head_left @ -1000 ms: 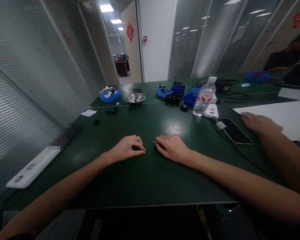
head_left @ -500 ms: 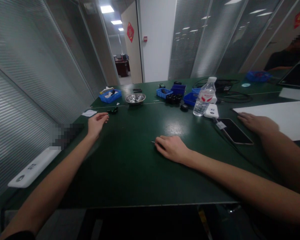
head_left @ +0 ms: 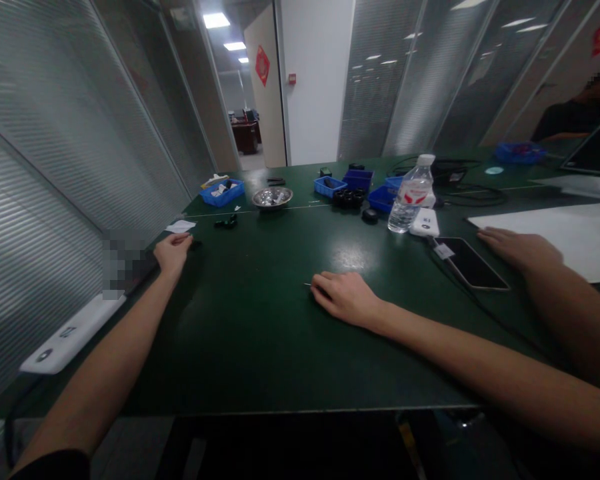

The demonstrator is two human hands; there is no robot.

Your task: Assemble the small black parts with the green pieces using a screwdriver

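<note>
My left hand [head_left: 173, 253] is closed in a pinch at the left side of the table, just in front of a white piece of paper [head_left: 181, 227]. A small dark shape [head_left: 196, 245] shows beside its fingertips; whether they hold it I cannot tell. My right hand [head_left: 344, 295] rests on the green table [head_left: 260, 320] with curled fingers. From them a thin metal rod [head_left: 307, 285] sticks out to the left, the rest of it hidden in the hand. Beyond my left hand lies a small black part [head_left: 226, 222].
Farther back are a metal bowl [head_left: 273, 198], a blue bin [head_left: 223, 193] and several other blue bins. To the right stand a water bottle [head_left: 411, 195] and a phone [head_left: 471, 263] with a cable. Another person's hand [head_left: 523, 252] lies by a white sheet [head_left: 575, 233].
My left hand has moved left and toward me, away from the small black part and closer to the paper. My right hand stays in place with the rod.
</note>
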